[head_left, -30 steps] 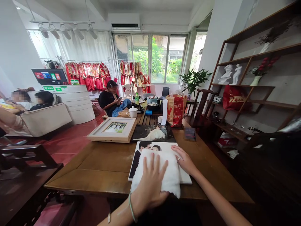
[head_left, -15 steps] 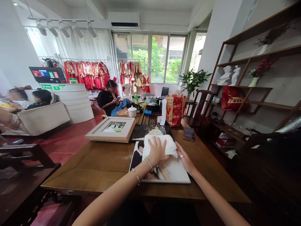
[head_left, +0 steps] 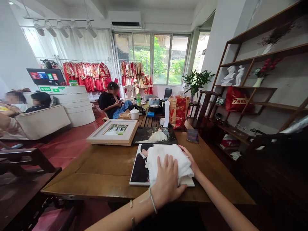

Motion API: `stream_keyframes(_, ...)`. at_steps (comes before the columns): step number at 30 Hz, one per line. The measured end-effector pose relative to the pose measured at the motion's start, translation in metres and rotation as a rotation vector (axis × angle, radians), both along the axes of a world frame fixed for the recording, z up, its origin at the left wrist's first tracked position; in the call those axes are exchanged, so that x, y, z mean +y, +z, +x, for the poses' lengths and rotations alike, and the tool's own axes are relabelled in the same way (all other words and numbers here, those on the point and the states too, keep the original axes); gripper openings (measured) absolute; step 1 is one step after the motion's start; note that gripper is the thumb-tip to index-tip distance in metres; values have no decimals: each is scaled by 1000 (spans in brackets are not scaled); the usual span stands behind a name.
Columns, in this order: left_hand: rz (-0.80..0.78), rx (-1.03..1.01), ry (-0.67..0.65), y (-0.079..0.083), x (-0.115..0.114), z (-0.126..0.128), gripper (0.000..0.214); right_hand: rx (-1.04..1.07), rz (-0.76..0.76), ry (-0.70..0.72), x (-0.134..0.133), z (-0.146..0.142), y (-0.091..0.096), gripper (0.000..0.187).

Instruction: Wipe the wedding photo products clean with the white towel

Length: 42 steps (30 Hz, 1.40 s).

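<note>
A photo panel with a white edge lies flat near the table's front; it pictures a figure in a dark suit. Over its right part is a folded white cloth. My left hand, fingers stretched, presses flat on the cloth's near part. At the panel's right edge, my right hand holds the side, its fingertips partly hidden by the cloth. Just beyond lies a dark photo panel showing a white gown. A light wooden picture frame rests to its left.
The brown wooden table carries a small dark item at right. Farther back stand a white lidded mug, a red paper bag and a green-capped bottle. A seated person holds a phone. Shelves line the right wall.
My left hand has slid the cloth toward me, down the panel. The dark panel's gown picture, partly covered before, now shows. My right hand stays at the panel's right edge.
</note>
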<state>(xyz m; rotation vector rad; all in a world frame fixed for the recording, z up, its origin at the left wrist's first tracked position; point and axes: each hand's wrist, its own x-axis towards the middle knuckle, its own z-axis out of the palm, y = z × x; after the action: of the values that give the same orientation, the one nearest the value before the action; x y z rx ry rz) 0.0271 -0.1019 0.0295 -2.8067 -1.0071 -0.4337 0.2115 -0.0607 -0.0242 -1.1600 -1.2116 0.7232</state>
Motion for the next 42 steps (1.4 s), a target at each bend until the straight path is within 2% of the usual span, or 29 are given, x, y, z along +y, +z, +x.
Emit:
stream_keyframes(6, 3, -69, 71, -1, 21, 11, 72, -14, -3, 8, 2, 0, -1, 50)
stream_keyframes(9, -23, -43, 78, -4, 40, 14, 79, -100, 2, -21, 4, -1, -3, 49)
stream_keyframes(12, -46, -4, 140, -4, 58, 16, 85, -161, 24, -40, 5, -5, -4, 46)
stream_keyframes(15, -69, 24, 178, 0, 64, 16, 78, -172, 25, -54, 6, -8, -4, 45)
stream_keyframes(19, -109, 30, 78, 3, 46, 5, 72, -132, -6, -67, 8, -5, -6, 49)
stream_keyframes(26, -244, 25, -164, -3, -19, -39, 85, -158, -42, -79, 5, -8, -1, 50)
stream_keyframes(29, -279, 36, -185, -4, -26, -56, 88, -236, -20, -86, 3, -13, -1, 46)
stream_keyframes(33, -253, 37, -99, 2, -4, -69, 85, -369, 17, -76, 3, -15, -2, 38)
stream_keyframes(38, -168, 76, 57, 14, 54, -74, 77, -380, 21, -82, 2, -15, -1, 33)
stream_keyframes(42, -117, 62, 105, 17, 97, -80, 72, -363, 17, -99, 3, -16, 0, 32)
